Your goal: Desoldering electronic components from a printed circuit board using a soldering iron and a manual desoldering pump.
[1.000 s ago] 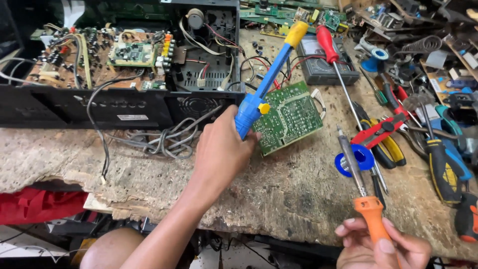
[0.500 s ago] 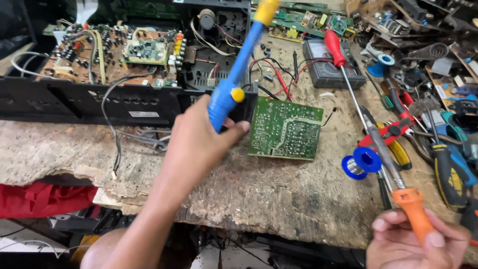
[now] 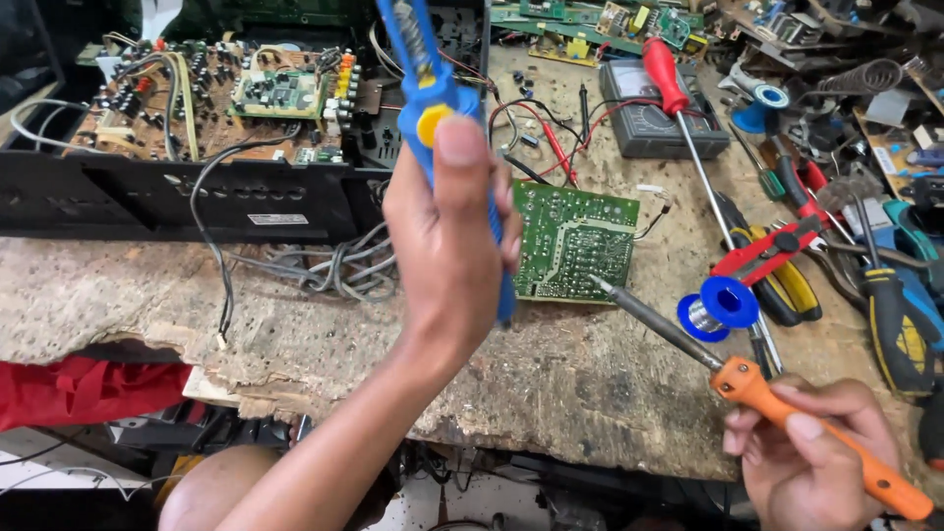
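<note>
The left hand (image 3: 447, 246) is lifting the blue pump (image 3: 433, 108) higher now, gripping it tight; the right hand (image 3: 811, 462), clasping the iron (image 3: 777, 403), is bringing its tip nearer the board (image 3: 575, 241).

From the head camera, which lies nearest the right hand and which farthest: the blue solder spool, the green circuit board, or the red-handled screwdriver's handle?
From the right hand, which holds the orange soldering iron:
1. Blue solder spool, just above the hand.
2. Green circuit board, up and to the left, mid-bench.
3. Red screwdriver handle, far back on the bench.
</note>
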